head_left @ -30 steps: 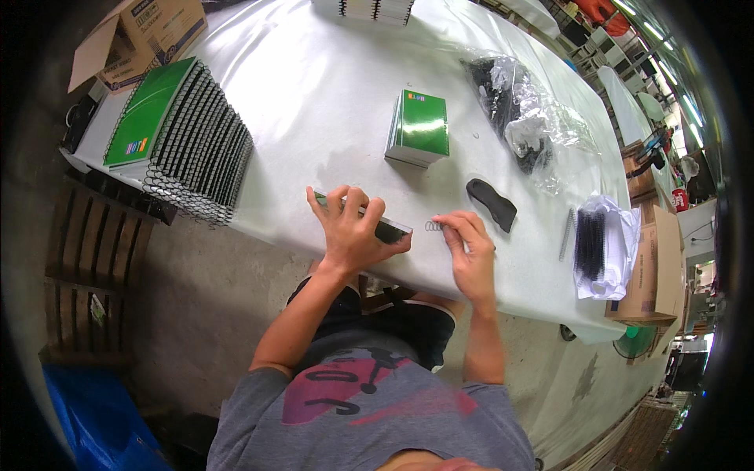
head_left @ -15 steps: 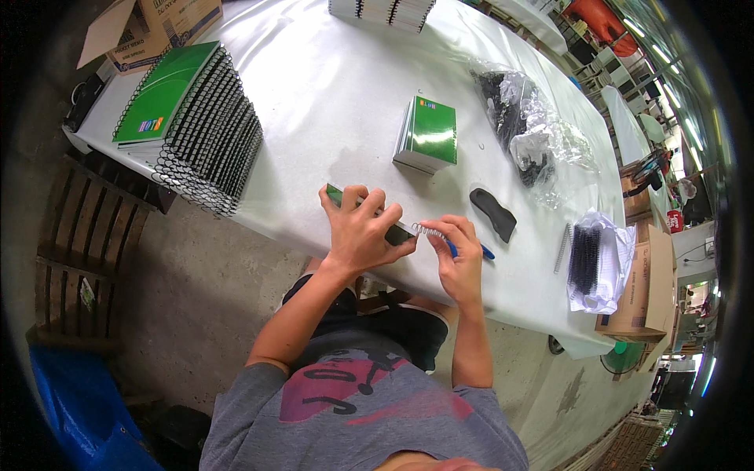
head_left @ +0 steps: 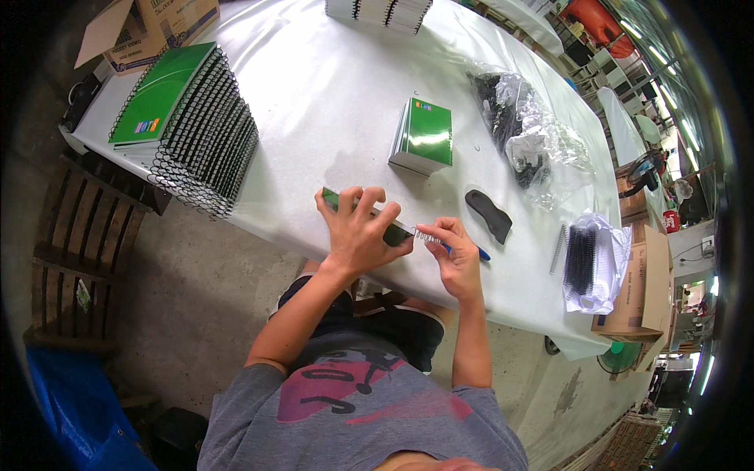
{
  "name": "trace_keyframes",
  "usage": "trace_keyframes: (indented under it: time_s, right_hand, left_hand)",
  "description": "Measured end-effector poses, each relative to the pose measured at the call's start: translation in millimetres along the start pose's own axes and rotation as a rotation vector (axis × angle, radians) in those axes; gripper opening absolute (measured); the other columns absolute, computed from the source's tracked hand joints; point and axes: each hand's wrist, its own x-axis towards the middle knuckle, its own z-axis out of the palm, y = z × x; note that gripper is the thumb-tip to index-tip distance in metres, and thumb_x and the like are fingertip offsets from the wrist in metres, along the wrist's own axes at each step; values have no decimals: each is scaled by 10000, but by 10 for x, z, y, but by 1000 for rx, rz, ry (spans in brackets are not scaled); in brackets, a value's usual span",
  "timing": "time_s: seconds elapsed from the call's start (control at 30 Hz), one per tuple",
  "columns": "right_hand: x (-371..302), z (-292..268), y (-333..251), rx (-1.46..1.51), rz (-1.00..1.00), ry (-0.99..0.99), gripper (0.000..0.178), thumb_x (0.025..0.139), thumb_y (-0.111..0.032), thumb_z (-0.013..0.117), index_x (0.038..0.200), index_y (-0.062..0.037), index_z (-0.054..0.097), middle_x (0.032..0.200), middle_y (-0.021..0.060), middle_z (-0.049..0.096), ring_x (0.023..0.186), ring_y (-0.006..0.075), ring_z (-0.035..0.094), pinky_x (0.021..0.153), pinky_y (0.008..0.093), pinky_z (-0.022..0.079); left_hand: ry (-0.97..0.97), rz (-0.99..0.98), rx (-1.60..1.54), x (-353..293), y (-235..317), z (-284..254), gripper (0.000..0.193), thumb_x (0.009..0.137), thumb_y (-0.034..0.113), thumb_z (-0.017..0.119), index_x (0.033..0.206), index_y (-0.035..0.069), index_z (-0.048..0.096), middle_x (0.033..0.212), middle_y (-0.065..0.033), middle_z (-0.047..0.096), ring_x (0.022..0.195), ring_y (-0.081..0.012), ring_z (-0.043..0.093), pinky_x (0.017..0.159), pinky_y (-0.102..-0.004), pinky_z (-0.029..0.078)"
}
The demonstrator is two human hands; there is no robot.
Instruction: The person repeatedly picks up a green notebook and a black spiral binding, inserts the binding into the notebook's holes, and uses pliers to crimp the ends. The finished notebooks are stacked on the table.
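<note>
My left hand (head_left: 355, 226) grips a small notebook (head_left: 395, 235) with a green cover, fingers spread over it and thumb along its near side. The notebook is held on edge, mostly hidden behind the hand. At its right end, a spiral binding coil (head_left: 425, 235) sticks out. My right hand (head_left: 457, 261) pinches this coil between thumb and fingers. A blue-handled tool (head_left: 484, 254) lies partly hidden behind the right hand. Just beyond it rests a black, curved, flat object (head_left: 488, 216) whose kind I cannot make out.
A stack of green notebooks (head_left: 430, 129) stands ahead. At left rises a tall pile of spiral-bound notebooks (head_left: 169, 94) beside a cardboard box (head_left: 161, 31). To the right lie a clear plastic bag (head_left: 542, 141) of black coils and more coils (head_left: 581, 259) on white wrapping.
The picture has shifted slightly. My right fingers have changed their pinch a little on the coil; my left hand keeps its grip on the notebook.
</note>
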Motion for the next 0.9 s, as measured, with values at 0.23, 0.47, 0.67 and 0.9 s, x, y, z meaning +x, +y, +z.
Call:
trace_keyframes:
  time_s: [0.23,0.47,0.67,0.9]
  right_hand:
    - [60,-94,48,-8,-87,-111,322,821,76,557,1095,-68,642,904,74,534,749,154,530,705,241,441]
    - [80,13,-275,-25,156,-23,329,857,30,541,1171,-64,565,816,89,584,610,153,549,605,278,463]
    - [53,5,-166,-155,-40,-115,207,867,-7,537,1055,-34,620,869,115,628,688,191,599,629,278,477]
    - [229,-545,-3,-631,-34,72,346,782,-106,606,1126,-87,573,1079,90,585,934,257,574,833,390,429]
  left_hand:
    - [-97,-9,-9,72,-42,-60,473,538,519,782,834,202,594,851,30,474,920,-193,465,800,-549,282]
    - [-113,25,45,-10,-95,-51,449,612,544,709,901,223,585,874,29,483,907,-189,462,779,-563,295]
    - [-127,72,17,-3,-103,-94,451,653,523,697,972,231,570,902,15,464,947,-194,444,789,-565,292]
    - [-70,87,-33,-89,-198,-83,590,580,569,746,998,195,561,870,-23,435,933,-234,400,824,-455,273]
